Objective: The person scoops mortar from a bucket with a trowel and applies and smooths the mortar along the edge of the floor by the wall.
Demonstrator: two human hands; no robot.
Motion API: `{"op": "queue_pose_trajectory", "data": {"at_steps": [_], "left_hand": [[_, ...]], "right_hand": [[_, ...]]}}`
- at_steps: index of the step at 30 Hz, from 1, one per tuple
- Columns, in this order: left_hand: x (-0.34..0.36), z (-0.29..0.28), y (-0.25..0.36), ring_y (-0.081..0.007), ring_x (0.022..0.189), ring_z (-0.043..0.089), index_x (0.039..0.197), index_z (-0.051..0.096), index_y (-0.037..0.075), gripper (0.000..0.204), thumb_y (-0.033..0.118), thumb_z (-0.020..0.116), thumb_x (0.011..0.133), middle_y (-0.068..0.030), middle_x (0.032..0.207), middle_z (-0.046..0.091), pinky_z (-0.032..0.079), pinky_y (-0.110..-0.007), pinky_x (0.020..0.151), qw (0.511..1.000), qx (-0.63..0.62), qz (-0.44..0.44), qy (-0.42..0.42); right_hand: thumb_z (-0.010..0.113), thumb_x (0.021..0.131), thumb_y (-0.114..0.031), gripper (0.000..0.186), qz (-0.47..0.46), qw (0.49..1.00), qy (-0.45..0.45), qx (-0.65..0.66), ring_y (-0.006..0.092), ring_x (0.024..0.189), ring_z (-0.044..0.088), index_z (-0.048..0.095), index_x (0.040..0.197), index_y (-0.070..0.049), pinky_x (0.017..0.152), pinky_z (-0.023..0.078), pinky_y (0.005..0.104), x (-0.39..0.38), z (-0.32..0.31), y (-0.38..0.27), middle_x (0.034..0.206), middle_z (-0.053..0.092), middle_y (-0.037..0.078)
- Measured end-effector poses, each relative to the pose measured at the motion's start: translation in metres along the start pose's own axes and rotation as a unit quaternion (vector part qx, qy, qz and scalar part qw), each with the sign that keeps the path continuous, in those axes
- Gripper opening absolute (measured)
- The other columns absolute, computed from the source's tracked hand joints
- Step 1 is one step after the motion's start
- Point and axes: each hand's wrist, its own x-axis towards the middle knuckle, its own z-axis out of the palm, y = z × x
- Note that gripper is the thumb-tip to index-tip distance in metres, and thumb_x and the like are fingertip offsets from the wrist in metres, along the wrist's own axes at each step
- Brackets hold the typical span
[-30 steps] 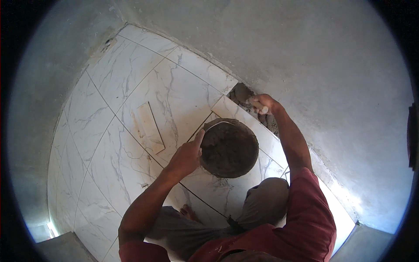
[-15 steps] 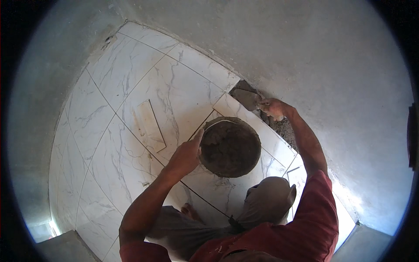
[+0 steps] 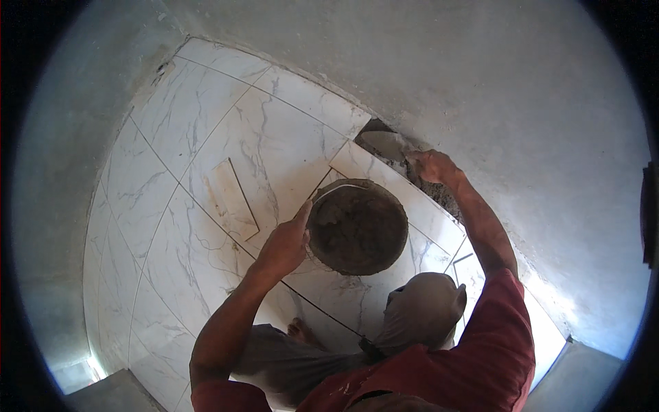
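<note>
Bare walls (image 3: 508, 89) and a mortar bucket (image 3: 355, 272) show a building site.

Surroundings and Loose Items

White, grey-veined floor tiles (image 3: 189, 275) extend across the left and far areas; dark joints separate them. A narrow tile strip (image 3: 235, 199) lies loose on the tiles, left of centre. A bare grey wall (image 3: 75, 151) bounds the left side. A second grey wall (image 3: 494, 82) bounds the far and right sides. A dark object (image 3: 647, 216), type not identifiable, is located at the right edge. A bright patch (image 3: 96, 369) is visible near left.
</note>
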Motion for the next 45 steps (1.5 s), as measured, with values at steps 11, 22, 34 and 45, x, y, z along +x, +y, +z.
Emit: {"op": "queue_pose_trajectory", "data": {"at_steps": [11,22,34,45], "left_hand": [[0.003,0.003,-0.005,-0.041,0.081,0.061,0.139,0.026,-0.003,0.06,0.002,0.05,0.084,-0.0274,0.085,0.061,0.046,-0.047,0.073,0.999,-0.005,0.029,0.014],[0.004,0.004,-0.003,-0.0399,0.08,0.062,0.139,0.025,-0.002,0.058,0.002,0.049,0.086,-0.0243,0.087,0.062,0.047,-0.046,0.074,1.0,-0.014,0.02,0.004],[-0.001,0.009,-0.006,-0.0432,0.084,0.06,0.138,0.026,-0.003,0.058,0.003,0.049,0.085,-0.0297,0.089,0.06,0.045,-0.049,0.075,0.998,-0.01,0.051,0.038],[-0.005,0.005,-0.009,-0.0427,0.084,0.06,0.139,0.025,-0.003,0.064,0.0,0.05,0.081,-0.0292,0.09,0.06,0.046,-0.05,0.076,0.998,0.005,0.043,0.041]], "right_hand": [[0.044,0.086,-0.022,0.046,-0.004,0.996,0.059,0.073,0.0362,0.098,0.061,0.047,0.132,-0.027,0.086,0.049,0.0428,0.005,0.029,-0.006,0.108,0.063,0.019],[0.046,0.084,-0.019,0.052,0.055,0.997,-0.006,-0.06,0.0324,0.085,0.066,0.044,0.135,-0.027,0.076,0.053,0.0417,0.033,0.04,0.009,0.102,0.065,0.017],[0.046,0.088,-0.025,0.03,-0.05,0.958,-0.032,0.281,0.0239,0.063,0.061,0.059,0.104,-0.005,0.051,0.054,0.0354,0.053,-0.005,0.008,0.084,0.06,0.01],[0.051,0.087,-0.027,0.022,-0.027,0.878,-0.12,0.463,0.0201,0.054,0.057,0.056,0.09,-0.006,0.042,0.046,0.035,0.078,-0.004,-0.012,0.072,0.057,0.009]]}}
